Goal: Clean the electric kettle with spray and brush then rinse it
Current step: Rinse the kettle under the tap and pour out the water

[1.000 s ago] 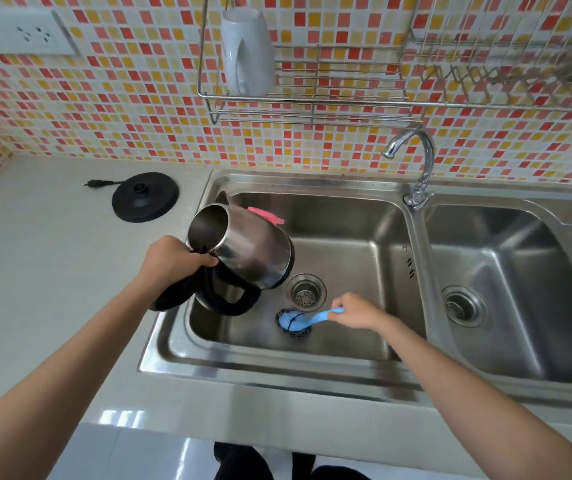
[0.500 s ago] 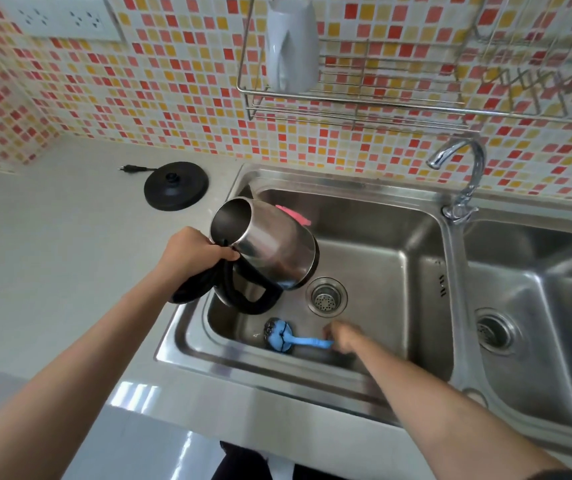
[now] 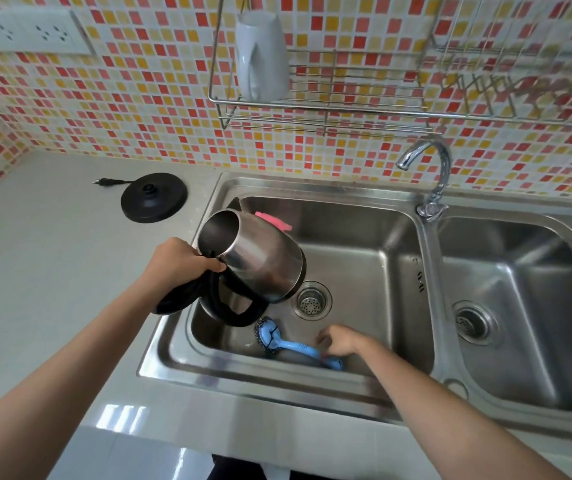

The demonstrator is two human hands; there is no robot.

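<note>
My left hand (image 3: 177,261) grips the steel electric kettle (image 3: 260,261) at the top of its black handle. The kettle is tilted over the left sink basin (image 3: 364,244), mouth towards the upper left, and its black lid (image 3: 173,303) hangs open. The blue brush (image 3: 291,346) lies on the basin floor near the front wall, its dark bristle head to the left. Over the brush's handle is my right hand (image 3: 341,341), fingers loose and apart. No spray bottle is in view.
The faucet (image 3: 433,168) stands between the left basin and the right basin (image 3: 519,271). The kettle's black base (image 3: 153,201) with its plug sits on the counter at left. A pink item (image 3: 274,220) lies behind the kettle. A white mug (image 3: 260,57) hangs in the wall rack.
My right hand lowered the brush to the basin floor and loosened its fingers on the handle. The kettle stays tilted in my left hand. My view shifted left.
</note>
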